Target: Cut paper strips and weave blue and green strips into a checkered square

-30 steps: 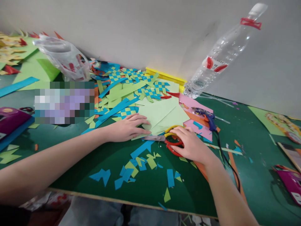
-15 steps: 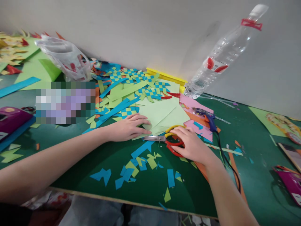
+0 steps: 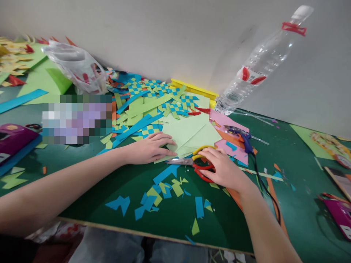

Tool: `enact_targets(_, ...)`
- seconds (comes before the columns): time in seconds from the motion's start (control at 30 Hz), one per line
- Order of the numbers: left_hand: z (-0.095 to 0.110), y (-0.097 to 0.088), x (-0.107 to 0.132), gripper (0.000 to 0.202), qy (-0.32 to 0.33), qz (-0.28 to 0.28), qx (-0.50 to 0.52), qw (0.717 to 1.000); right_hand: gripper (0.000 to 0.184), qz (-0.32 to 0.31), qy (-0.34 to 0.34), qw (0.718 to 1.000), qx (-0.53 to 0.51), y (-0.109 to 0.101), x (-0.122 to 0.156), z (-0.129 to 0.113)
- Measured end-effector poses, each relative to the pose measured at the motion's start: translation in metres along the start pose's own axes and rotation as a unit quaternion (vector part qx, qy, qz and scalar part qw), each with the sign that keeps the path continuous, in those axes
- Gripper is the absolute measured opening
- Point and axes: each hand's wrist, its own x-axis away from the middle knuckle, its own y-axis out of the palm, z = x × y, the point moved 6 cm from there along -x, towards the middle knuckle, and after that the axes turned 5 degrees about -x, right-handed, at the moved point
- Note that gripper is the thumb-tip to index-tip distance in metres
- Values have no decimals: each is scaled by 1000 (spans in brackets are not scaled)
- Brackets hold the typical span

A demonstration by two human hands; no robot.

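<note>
My left hand (image 3: 152, 148) lies flat with its fingers stretched out, over the near left edge of a pale green sheet of paper (image 3: 189, 133). A fold or edge line runs slantwise across this sheet. My right hand (image 3: 221, 166) is around the handles of a pair of scissors (image 3: 196, 161), one handle yellow and the other red. The metal blades point left, toward my left fingertips, and lie along the sheet's near edge. Blue and green paper scraps (image 3: 159, 193) are scattered on the table just in front of both hands.
Woven blue-green paper pieces and strips (image 3: 153, 95) pile up behind my left hand. A plastic bottle (image 3: 255, 65) leans at the wall. A blue glue gun (image 3: 244, 138) with a black cord lies to the right. A plastic bag (image 3: 78, 69) and purple boxes (image 3: 16, 140) (image 3: 338, 215) stand about.
</note>
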Motion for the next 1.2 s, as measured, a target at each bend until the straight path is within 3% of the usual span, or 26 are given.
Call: enact_targets(1.2, -1, 1, 0, 36, 5, 4, -8, 1000, 38, -13, 3, 1000, -14, 8, -1, -10)
